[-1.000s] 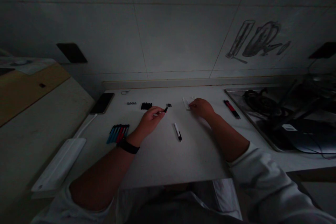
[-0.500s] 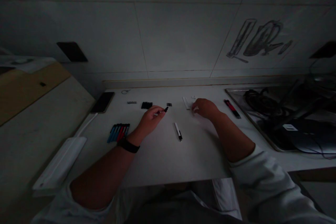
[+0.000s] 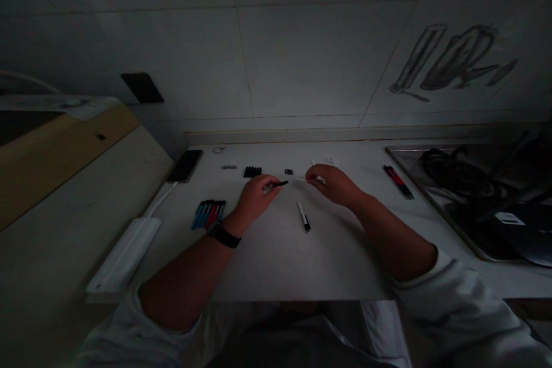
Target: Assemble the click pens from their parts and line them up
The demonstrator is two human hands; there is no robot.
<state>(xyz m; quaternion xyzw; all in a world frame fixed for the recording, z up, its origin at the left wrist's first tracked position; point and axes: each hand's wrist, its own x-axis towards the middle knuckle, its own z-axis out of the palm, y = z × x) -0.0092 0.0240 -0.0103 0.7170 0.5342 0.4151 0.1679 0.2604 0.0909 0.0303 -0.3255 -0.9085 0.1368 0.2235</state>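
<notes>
At centre, left hand (image 3: 257,195) is pinching a black piece (image 3: 282,183), right hand (image 3: 331,183) a thin rod (image 3: 301,179); both are seemingly aligning, next requiring steady aim.

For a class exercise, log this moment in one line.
left hand: holds black piece | right hand: holds thin white rod | rod and piece: apart | white pen: on counter

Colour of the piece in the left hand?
The piece in the left hand is black, seen in the head view.

Plastic-looking pen part (image 3: 282,183), smooth glossy wall tiles (image 3: 310,63), matt cloth sleeve (image 3: 459,296)
</notes>
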